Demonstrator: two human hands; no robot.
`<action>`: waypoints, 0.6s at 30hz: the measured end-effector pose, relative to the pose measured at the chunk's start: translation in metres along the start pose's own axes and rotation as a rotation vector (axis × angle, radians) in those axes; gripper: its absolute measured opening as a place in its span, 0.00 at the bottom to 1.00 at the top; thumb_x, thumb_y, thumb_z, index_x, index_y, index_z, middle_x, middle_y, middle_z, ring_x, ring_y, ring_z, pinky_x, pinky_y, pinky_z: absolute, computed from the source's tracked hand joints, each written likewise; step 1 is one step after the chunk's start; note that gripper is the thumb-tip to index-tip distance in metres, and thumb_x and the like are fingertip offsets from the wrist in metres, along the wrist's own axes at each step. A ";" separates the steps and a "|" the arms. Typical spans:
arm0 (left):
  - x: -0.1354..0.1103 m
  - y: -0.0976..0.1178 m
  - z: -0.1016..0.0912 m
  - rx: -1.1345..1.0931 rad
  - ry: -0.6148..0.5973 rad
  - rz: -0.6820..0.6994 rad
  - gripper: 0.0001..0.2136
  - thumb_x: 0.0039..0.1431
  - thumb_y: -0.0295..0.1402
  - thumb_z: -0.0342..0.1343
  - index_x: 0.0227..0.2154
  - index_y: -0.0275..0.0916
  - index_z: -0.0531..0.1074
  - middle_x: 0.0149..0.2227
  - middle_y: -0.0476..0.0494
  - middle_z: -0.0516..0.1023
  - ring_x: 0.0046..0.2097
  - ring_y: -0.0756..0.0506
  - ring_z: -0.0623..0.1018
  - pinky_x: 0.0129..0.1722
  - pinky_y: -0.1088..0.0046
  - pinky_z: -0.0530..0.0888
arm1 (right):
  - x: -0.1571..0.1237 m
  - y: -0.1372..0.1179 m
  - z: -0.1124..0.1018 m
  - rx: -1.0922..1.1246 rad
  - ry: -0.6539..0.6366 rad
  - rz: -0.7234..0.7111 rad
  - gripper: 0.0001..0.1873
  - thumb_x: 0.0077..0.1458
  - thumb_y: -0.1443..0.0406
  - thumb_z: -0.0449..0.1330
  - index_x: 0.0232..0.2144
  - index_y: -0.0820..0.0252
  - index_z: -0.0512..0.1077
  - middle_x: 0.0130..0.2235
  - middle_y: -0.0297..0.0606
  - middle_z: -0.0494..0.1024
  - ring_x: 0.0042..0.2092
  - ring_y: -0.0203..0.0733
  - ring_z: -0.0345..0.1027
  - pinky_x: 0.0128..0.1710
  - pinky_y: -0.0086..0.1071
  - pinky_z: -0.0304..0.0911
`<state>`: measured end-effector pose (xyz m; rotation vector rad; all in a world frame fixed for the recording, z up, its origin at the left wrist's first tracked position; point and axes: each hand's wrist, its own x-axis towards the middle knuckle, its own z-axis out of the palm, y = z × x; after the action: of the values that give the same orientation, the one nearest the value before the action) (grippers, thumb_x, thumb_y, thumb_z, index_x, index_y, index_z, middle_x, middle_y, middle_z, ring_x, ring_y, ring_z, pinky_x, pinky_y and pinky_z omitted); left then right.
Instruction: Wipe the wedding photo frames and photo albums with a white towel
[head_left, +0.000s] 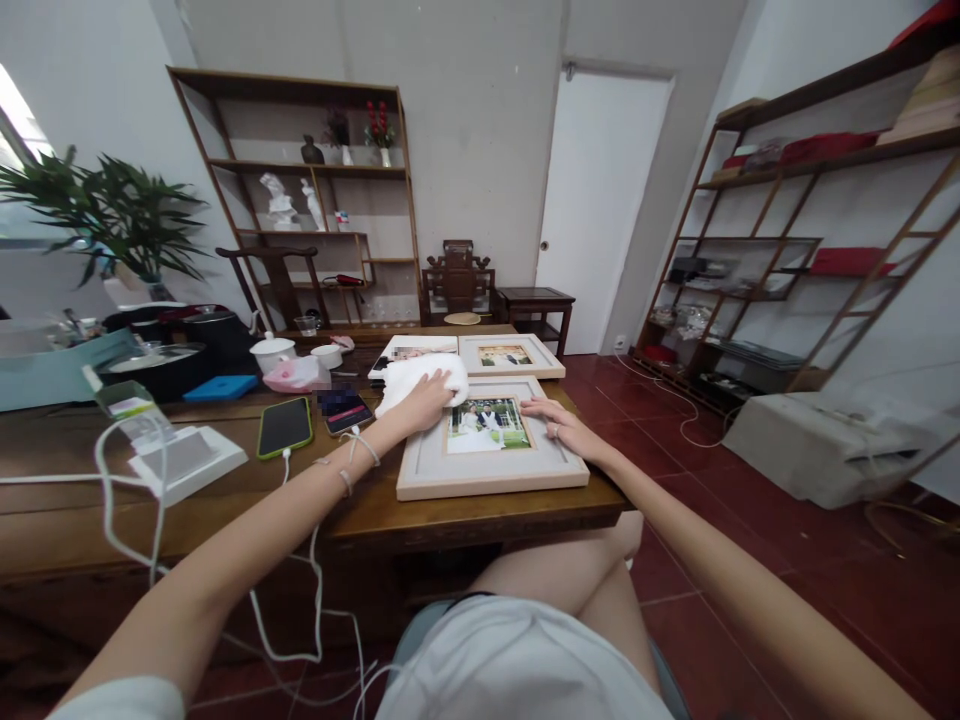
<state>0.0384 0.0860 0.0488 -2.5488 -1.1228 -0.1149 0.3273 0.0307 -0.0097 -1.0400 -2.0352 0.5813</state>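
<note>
A light wooden picture frame with a wide pale mat and a colour photo in its middle lies flat at the near edge of the table. Over its far left corner my left hand is closed on a white cloth, which partly covers the frame and the things behind it. On the right side of the frame rests my right hand, fingers stretched across the mat and touching the photo's edge. A second framed picture and a white panel with a print lie just beyond.
A green-cased phone on a white cable, a dark phone, a white box and a blue box lie to the left. Behind them stand a white lidded bowl and a black pot. Cables hang over the table edge.
</note>
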 end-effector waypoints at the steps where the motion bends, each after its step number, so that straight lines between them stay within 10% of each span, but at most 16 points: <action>1: 0.002 0.003 0.000 -0.006 -0.007 0.002 0.19 0.49 0.13 0.40 0.41 0.28 0.68 0.58 0.29 0.60 0.60 0.36 0.58 0.57 0.57 0.57 | 0.000 0.000 0.000 -0.005 -0.001 -0.001 0.31 0.36 0.72 0.49 0.46 0.53 0.71 0.56 0.35 0.67 0.62 0.50 0.47 0.61 0.52 0.41; 14: -0.075 0.076 -0.049 -0.137 -0.098 0.215 0.15 0.51 0.18 0.45 0.40 0.35 0.70 0.55 0.29 0.64 0.54 0.38 0.68 0.48 0.61 0.67 | 0.000 -0.002 0.001 -0.008 0.015 0.030 0.31 0.36 0.72 0.49 0.45 0.53 0.71 0.55 0.35 0.68 0.61 0.49 0.48 0.61 0.51 0.42; 18: -0.060 0.069 -0.040 -0.160 -0.049 0.153 0.15 0.53 0.19 0.44 0.40 0.34 0.70 0.53 0.29 0.66 0.53 0.38 0.69 0.49 0.61 0.67 | -0.001 0.000 0.002 -0.007 0.024 0.016 0.30 0.37 0.72 0.49 0.46 0.53 0.70 0.55 0.35 0.68 0.61 0.49 0.49 0.61 0.51 0.42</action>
<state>0.0501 -0.0127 0.0537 -2.7829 -0.9666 -0.1084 0.3264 0.0303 -0.0110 -1.0636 -2.0113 0.5675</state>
